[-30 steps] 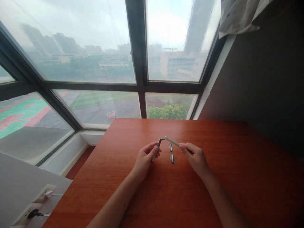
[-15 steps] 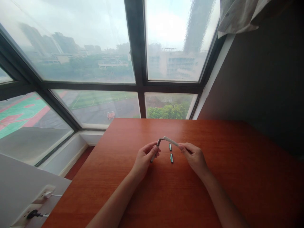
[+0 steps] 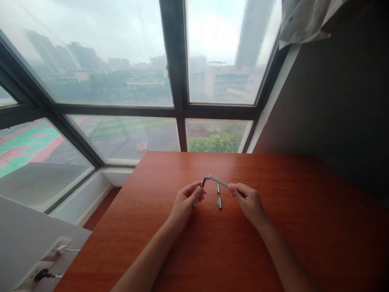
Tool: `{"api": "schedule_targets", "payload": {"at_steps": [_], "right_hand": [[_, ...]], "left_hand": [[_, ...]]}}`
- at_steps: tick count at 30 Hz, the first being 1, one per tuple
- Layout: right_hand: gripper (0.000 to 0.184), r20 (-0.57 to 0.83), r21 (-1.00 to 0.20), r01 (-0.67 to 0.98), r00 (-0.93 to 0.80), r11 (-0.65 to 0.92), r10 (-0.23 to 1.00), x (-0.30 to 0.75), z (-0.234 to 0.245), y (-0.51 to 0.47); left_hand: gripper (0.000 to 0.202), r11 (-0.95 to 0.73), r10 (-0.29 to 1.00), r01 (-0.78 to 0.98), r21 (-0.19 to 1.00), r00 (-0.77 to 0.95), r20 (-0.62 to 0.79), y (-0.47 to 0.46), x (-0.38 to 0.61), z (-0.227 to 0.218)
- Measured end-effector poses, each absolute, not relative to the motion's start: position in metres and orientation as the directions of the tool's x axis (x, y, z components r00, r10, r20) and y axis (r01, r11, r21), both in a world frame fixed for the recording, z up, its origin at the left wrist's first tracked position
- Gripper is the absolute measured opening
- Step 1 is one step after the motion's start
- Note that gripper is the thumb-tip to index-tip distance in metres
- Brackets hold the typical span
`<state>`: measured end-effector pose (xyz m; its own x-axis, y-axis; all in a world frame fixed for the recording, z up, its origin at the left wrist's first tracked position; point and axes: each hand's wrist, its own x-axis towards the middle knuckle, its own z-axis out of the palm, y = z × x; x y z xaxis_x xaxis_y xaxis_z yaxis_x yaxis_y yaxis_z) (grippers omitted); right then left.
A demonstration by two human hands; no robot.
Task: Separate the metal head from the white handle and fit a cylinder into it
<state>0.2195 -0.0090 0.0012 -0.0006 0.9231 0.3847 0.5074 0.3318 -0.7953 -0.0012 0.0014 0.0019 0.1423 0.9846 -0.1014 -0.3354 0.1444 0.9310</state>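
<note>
My left hand (image 3: 184,202) is closed around a razor handle (image 3: 202,182), held tilted with its bent metal neck at the top. My right hand (image 3: 249,201) pinches one end of a slim, pale stick (image 3: 217,181) whose kind I cannot make out. The stick's far end meets the tip of the metal neck, or lies just in front of it. Between the hands, two razor cartridges lie on the table: a farther green-and-dark cartridge (image 3: 218,188) near the stick, and a nearer one (image 3: 219,203). My fingers hide the lower handle and the stick's right end.
The reddish-brown wooden table (image 3: 212,251) spans the area under both hands. Behind it stand large windows with dark frames (image 3: 179,111). Wall sockets (image 3: 38,275) with plugs and cables are at lower left. A pale cloth (image 3: 304,24) hangs at upper right.
</note>
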Motion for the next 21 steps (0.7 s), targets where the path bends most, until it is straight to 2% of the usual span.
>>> {"api": "schedule_targets", "payload": {"at_steps": [21], "right_hand": [[0.034,0.406,-0.777,0.533,0.018,0.335,0.914,0.2217,-0.0036,-0.0059]], "left_hand": [[0.045,0.118,0.989,-0.343,0.932,0.129,-0.078,0.0024,-0.0028,0.0004]]}}
